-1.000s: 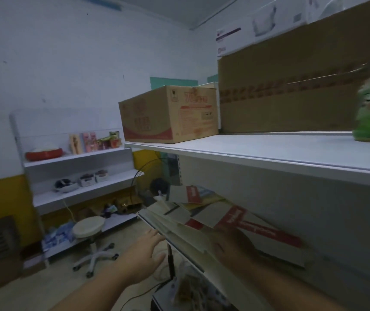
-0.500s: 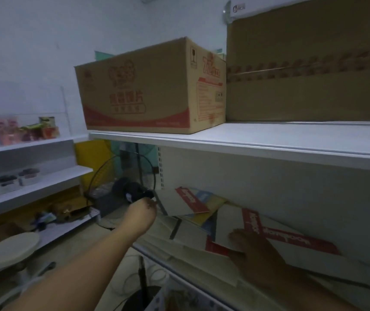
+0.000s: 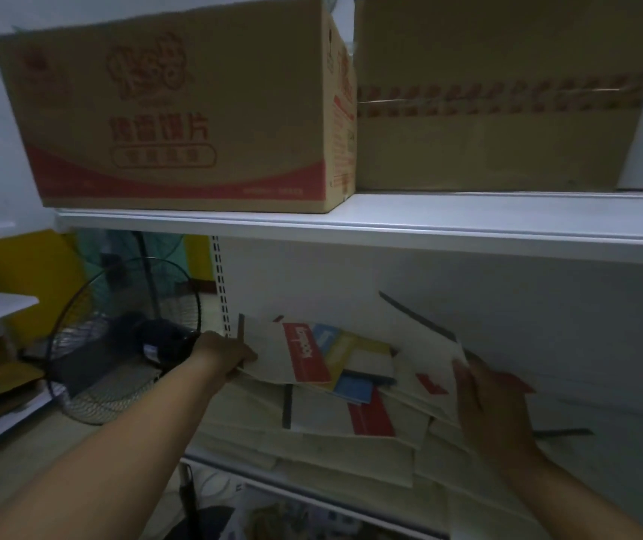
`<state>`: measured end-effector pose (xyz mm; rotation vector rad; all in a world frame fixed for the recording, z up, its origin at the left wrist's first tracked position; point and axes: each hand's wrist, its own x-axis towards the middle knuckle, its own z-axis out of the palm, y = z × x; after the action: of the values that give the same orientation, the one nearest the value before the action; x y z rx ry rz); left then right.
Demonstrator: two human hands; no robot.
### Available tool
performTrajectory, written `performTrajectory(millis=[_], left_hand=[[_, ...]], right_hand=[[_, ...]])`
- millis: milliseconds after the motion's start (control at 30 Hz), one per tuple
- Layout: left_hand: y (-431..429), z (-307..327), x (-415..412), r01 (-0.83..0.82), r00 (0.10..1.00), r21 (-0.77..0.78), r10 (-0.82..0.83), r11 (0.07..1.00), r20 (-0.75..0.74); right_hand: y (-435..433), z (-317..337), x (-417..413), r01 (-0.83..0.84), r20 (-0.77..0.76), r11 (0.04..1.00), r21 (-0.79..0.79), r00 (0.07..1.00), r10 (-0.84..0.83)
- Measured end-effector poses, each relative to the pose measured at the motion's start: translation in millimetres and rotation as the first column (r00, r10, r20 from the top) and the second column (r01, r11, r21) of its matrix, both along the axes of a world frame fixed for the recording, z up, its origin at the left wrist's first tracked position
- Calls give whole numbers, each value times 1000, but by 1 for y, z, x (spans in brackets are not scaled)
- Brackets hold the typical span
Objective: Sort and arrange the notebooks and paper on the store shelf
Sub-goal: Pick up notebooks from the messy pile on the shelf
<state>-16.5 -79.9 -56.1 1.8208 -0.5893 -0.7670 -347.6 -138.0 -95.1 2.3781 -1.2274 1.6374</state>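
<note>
Left grip (image 3: 221, 353) pinching red-banded notebook (image 3: 292, 358), right grip (image 3: 495, 411) clasping tilted white notebook (image 3: 423, 346), forearms (image 3: 144, 426) outstretched

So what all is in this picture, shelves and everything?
red-banded cardboard box: one, brown and red, on the upper shelf, left
plain cardboard box: one, brown, on the upper shelf beside the first
upper shelf: one, white, above the notebooks
notebook pile: count unclear, mostly white with red, blue and yellow, jumbled on the lower shelf
red-banded notebook: one, white and red, on the pile's left
tilted notebook: one, white, raised at the pile's right
fan: one, black, left of the shelving
left hand: grips the red-banded notebook's edge
right hand: holds the tilted notebook
</note>
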Motion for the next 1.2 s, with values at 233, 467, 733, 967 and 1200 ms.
performTrajectory(millis=[233,467,733,967,1200], left_hand=[[48,14,-21,47,913,-262,-147,964,-380],[79,3,-10,-57,884,-471,-174,880,-433],[124,-16,22,-164,916,-407,-14,898,-402],[161,-7,38,-218,948,-382,102,898,-301],[157,3,34,-121,978,-315,58,941,-201]], right_hand=[[38,32,92,-410,-157,912,-4,901,404],[70,34,185,-576,-515,815,58,682,519],[67,39,206,-541,-352,708,454,621,700],[14,13,194,-50,-535,816,576,732,423],[7,19,162,-130,-246,878,461,932,267]])
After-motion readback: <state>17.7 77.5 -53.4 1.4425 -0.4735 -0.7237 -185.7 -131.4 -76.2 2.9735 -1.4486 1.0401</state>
